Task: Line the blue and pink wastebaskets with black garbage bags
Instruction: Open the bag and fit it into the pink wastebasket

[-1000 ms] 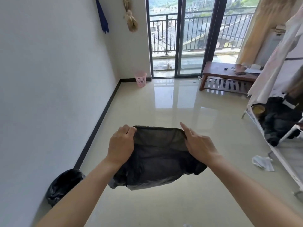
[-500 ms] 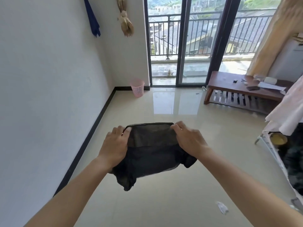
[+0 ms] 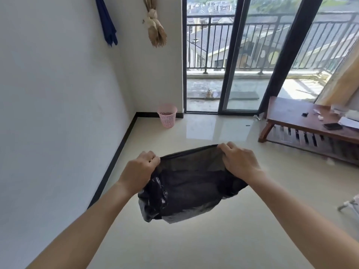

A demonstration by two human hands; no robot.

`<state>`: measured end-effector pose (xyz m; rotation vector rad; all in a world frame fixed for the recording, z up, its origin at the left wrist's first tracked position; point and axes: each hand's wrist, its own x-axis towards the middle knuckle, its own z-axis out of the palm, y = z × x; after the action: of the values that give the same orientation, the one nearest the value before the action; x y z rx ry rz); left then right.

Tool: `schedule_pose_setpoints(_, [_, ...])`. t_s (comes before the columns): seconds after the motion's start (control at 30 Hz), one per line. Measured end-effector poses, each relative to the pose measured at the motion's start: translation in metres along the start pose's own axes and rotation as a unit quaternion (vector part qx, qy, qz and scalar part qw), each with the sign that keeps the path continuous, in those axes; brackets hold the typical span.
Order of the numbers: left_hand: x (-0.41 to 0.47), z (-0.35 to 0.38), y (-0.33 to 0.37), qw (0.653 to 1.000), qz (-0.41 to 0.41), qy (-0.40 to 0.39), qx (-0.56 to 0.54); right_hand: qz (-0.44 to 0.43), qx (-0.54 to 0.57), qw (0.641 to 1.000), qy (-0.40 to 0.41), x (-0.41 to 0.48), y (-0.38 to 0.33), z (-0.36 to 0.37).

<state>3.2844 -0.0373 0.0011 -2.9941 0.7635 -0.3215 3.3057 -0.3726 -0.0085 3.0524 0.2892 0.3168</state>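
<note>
I hold a black garbage bag [image 3: 190, 187] spread open in the air in front of me, above the tiled floor. My left hand [image 3: 138, 171] grips the left side of its mouth and my right hand [image 3: 240, 162] grips the right side. The bag's body hangs crumpled below my hands. A pink mesh wastebasket [image 3: 167, 115] stands empty in the far corner, beside the glass balcony door. No blue wastebasket is in view.
A white wall [image 3: 58, 113] runs along my left. A low wooden bench [image 3: 310, 125] with a phone and papers stands at the right. Glass balcony doors [image 3: 233, 74] close the far end. A white rack leg [image 3: 349, 205] shows at the right edge.
I have walked forward toward the pink wastebasket, which looks larger now. The lined black bin at the left wall and the clothes rack have dropped out of view. Both hands still hold the bag.
</note>
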Motion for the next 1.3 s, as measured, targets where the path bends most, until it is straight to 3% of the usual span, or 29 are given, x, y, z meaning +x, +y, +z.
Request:
schedule_pose_setpoints(0.13, [0.097,0.028,-0.042,1.000,-0.012,0.001,-0.017,0.014,0.025,0.999,0.022,0.090,0.019,0.021])
schedule_pose_setpoints(0.3, [0.231,0.086,-0.090,0.995,-0.083,-0.014,-0.052,0.021,0.071,0.996,0.052,0.224,0.057,0.070])
schedule_pose_setpoints(0.5, [0.392,0.125,-0.159,0.987,-0.144,-0.066,0.001,-0.005,0.087,0.996,0.004,0.394,0.096,0.121])
schedule_pose_setpoints(0.77, [0.540,0.176,-0.289,0.962,-0.218,-0.146,-0.081,-0.036,0.048,0.997,-0.057,0.619,0.085,0.168])
schedule_pose_setpoints(1.07, [0.709,0.266,-0.465,0.947,-0.236,-0.106,-0.189,0.018,0.056,0.995,-0.082,0.853,0.061,0.234])
schedule_pose_setpoints(1.3, [0.847,0.308,-0.519,0.948,-0.254,-0.041,-0.188,0.070,0.065,0.989,-0.113,0.964,0.086,0.286])
